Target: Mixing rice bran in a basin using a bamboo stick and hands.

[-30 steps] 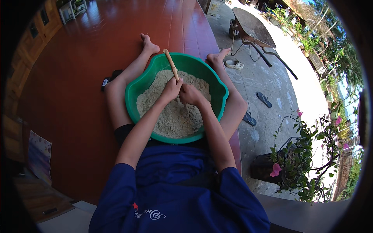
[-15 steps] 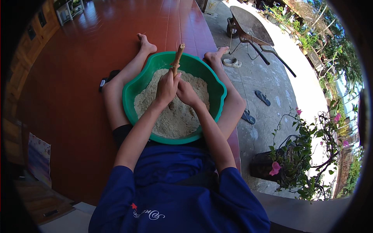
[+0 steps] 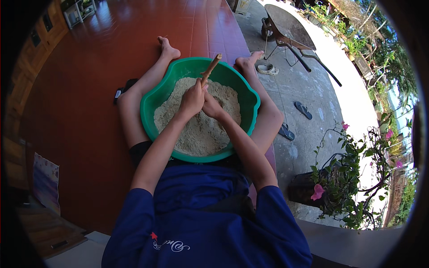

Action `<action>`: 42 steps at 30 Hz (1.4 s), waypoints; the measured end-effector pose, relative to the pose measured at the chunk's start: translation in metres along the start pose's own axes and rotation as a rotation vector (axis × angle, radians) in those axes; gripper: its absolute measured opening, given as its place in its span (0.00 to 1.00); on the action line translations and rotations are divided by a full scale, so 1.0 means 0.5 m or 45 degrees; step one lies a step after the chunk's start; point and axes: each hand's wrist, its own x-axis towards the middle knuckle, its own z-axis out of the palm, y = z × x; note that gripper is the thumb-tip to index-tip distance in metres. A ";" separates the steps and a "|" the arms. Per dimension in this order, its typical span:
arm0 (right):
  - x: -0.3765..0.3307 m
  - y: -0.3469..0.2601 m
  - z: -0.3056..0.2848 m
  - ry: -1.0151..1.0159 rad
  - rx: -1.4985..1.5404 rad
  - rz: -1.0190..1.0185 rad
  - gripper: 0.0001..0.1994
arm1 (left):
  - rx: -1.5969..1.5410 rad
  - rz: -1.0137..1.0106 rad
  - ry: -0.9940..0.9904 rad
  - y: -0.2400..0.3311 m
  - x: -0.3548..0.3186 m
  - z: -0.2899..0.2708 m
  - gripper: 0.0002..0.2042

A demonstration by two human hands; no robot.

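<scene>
Stick [image 3: 210, 71] top swung from left lean to right lean since first earlier frame. White script lettering [image 3: 173, 245] and red star [image 3: 154, 235] mark blue shirt [image 3: 210, 232]; small white label [image 3: 118, 94] beside left knee too small to read. Fingers of left hand [image 3: 192, 99] and right hand [image 3: 211, 107] closed around stick, upper end jutting beyond fingers, over pale powder [image 3: 201, 138] in green tub [image 3: 187, 67]; lower end hidden.
</scene>
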 end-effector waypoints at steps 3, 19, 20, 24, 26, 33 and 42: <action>0.005 -0.020 -0.007 -0.288 0.335 0.308 0.22 | 0.063 -0.220 -0.016 -0.024 -0.001 0.007 0.16; 0.040 -0.129 -0.036 -0.342 0.220 0.640 0.12 | -0.556 -0.160 0.303 -0.016 0.002 -0.022 0.08; 0.038 -0.122 -0.039 -0.243 0.113 0.451 0.13 | -0.561 -0.154 0.295 0.001 0.002 -0.023 0.08; 0.037 -0.128 -0.045 -0.209 -0.151 0.296 0.14 | -0.435 0.135 0.412 0.014 -0.008 -0.031 0.08; 0.037 -0.137 -0.051 -0.203 -0.151 0.335 0.14 | -0.448 0.177 0.409 0.010 -0.011 -0.029 0.09; 0.030 -0.102 -0.058 -0.315 -0.243 0.540 0.12 | -0.681 -0.088 0.152 -0.069 0.012 0.017 0.12; 0.013 -0.069 -0.058 -0.658 0.133 0.844 0.11 | -0.592 -0.365 -0.031 -0.127 0.001 0.046 0.13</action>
